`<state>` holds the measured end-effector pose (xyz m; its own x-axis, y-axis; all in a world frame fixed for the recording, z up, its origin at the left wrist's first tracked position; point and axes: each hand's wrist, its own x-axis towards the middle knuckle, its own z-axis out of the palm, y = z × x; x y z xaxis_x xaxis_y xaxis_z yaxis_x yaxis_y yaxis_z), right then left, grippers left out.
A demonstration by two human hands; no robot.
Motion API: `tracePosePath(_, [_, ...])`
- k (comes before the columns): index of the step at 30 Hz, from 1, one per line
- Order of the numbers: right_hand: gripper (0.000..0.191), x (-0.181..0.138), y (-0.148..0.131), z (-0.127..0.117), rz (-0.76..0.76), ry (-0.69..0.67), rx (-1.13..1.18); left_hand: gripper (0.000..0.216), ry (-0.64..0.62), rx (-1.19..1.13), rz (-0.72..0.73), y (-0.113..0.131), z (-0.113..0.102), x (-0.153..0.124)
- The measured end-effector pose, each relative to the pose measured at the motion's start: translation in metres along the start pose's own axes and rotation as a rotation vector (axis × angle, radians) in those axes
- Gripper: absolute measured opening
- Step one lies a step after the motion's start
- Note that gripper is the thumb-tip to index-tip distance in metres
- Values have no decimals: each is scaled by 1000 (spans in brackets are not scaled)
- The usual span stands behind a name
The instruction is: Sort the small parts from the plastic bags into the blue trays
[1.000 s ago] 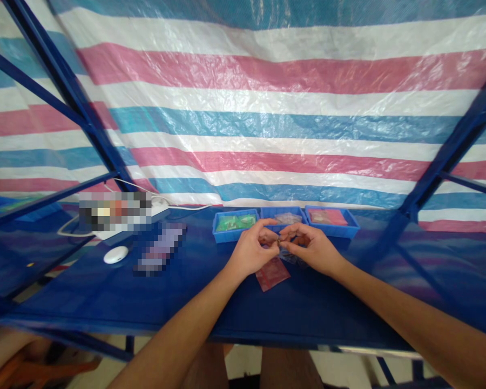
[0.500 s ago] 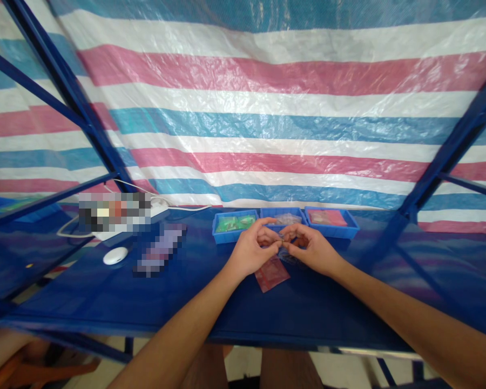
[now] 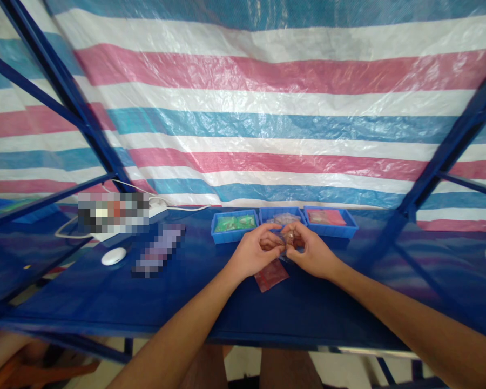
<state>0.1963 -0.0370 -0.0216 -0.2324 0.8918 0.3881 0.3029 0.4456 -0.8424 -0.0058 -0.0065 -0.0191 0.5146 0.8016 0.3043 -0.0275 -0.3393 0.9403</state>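
Note:
My left hand (image 3: 260, 247) and my right hand (image 3: 308, 248) meet over the blue table, fingertips almost touching. Both pinch a small clear plastic bag (image 3: 290, 237), of which only shiny bits show between the fingers. Whatever it contains is too small to make out. Just below my hands a flat red packet (image 3: 271, 275) lies on the table, its upper edge partly covered by my left hand. Behind them the middle blue bin (image 3: 282, 212) contains clear bags and is partly hidden by my fingers.
A blue bin (image 3: 234, 237) with green packets stands at left, another blue bin (image 3: 350, 229) with pink packets at right. Further left lie a white round case (image 3: 114, 256), a blurred flat object (image 3: 160, 251) and a white power strip (image 3: 156, 212) with cables. Blue frame bars (image 3: 433, 156) rise at both sides.
My fingers have shifted on the clear bag, and more of it shows by my right fingertips. The red packet and the bins stay in place.

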Motion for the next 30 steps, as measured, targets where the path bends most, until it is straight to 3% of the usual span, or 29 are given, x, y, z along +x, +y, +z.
tracePosePath(5, [30,2,2,0,7,-23,45,46,-7,25,30,3,0,-1])
tracePosePath(16, [32,5,-4,6,105,-13,397,36,55,226,114,7,-2,-1])
tracePosePath(21, [38,14,7,-4,125,95,383,36,139,605,284,17,-5,-3])
tracePosePath(25, [43,19,11,-11,159,142,382,37,199,741,401,24,-5,-5])
tracePosePath(30, [53,20,6,-9,188,114,428,41,97,850,535,27,-3,-5])
